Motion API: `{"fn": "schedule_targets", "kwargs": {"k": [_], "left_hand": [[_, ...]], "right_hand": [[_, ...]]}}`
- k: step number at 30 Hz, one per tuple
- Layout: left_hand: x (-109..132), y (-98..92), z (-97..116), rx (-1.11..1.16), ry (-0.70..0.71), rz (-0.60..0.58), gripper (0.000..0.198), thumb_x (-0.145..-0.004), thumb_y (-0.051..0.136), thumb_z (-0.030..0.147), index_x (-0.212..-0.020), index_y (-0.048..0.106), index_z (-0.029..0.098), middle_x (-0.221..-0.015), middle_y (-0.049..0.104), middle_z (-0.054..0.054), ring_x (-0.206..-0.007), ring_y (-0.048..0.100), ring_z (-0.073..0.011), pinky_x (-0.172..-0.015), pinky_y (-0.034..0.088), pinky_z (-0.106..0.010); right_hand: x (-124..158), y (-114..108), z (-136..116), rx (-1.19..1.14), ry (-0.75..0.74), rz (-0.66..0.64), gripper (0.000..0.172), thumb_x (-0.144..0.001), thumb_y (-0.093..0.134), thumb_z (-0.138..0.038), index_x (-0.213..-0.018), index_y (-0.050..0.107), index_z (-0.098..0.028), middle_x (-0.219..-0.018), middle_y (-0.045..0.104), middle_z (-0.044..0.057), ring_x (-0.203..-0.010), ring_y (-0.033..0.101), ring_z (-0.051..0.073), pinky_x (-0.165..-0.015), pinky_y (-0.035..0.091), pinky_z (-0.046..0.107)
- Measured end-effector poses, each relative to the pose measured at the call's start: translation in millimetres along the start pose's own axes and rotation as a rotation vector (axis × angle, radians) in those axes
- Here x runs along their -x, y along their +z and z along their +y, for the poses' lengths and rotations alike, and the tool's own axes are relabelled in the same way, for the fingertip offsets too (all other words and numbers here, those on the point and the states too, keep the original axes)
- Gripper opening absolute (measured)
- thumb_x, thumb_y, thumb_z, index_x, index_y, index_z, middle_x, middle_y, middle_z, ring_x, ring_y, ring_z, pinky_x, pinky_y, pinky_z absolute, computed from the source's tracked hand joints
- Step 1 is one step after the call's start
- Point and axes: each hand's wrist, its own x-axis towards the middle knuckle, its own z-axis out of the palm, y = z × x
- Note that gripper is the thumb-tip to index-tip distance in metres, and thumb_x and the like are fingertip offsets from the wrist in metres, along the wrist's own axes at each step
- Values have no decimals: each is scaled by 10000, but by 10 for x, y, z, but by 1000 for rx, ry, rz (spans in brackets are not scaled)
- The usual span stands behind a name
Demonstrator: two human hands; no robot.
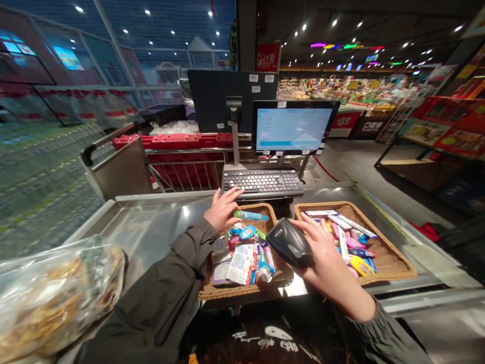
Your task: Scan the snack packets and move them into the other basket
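My right hand [326,253] is wrapped round a black handheld barcode scanner [291,243], held between two wicker baskets. Fingers apart, my left hand [223,208] hovers at the keyboard's [261,181] lower left edge; whether a fingertip touches a key I cannot tell. Below that hand lies the left basket [215,293], filled with small packaged items, among them a blue-green tube-shaped pack [250,216] and white boxes [242,263]. The right basket [394,258] holds colourful small packs and long white boxes [344,245]. Behind the keyboard a lit monitor [293,127] shows a mostly blue screen.
Clear plastic bags of food [56,298] lie on the metal counter [151,217] at left. A second monitor's dark back [215,101] stands behind. Beyond it are a cart with red crates [185,141] and, at right, shelves of red boxes [450,131].
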Motion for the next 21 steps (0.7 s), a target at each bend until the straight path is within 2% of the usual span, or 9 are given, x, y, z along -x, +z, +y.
{"fn": "schedule_targets", "kwargs": {"k": [7,12,15,18,21], "left_hand": [[152,510,-62,67,-126,-246,221,-754,766,347,-844,637,191,-1498,458,-142,-1448,311,-325,-1148,97,-665],[228,778,-42,90,-178,-391,205,-733,770,321,-858,668,194,-1493,471,-122,-1433,339,-327,-1158,46,-659],[258,861,-5,53,-196,-487,225,-718,771,331,-875,686,193,-1494,467,-130,-1429,341,-341,-1161,22,-660],[269,868,58,-12,-243,-579,321,-667,805,333,-918,687,172,-1528,397,-184,-1432,323,-379,-1139,72,-697],[221,788,146,-46,-229,-565,440,-672,809,382,-1020,663,155,-1557,314,-231,-1440,298,-395,-1123,150,-702]], "right_hand": [[47,26,104,-10,45,-22,478,-743,590,-174,-1221,585,-154,-1348,538,165,-1404,342,381,-1109,325,637],[131,15,206,8,98,-28,460,-736,595,-208,-1193,602,-162,-1348,550,163,-1386,367,404,-1107,277,688],[213,-3,294,25,118,-16,408,-741,587,-224,-1142,619,-154,-1336,559,174,-1376,382,404,-1116,259,687],[327,-53,424,75,138,11,422,-737,591,-225,-1154,607,-162,-1335,558,170,-1375,384,402,-1130,221,689],[469,-155,598,126,186,61,457,-740,602,-241,-1192,578,-178,-1339,556,167,-1366,400,400,-1126,224,689]]}}
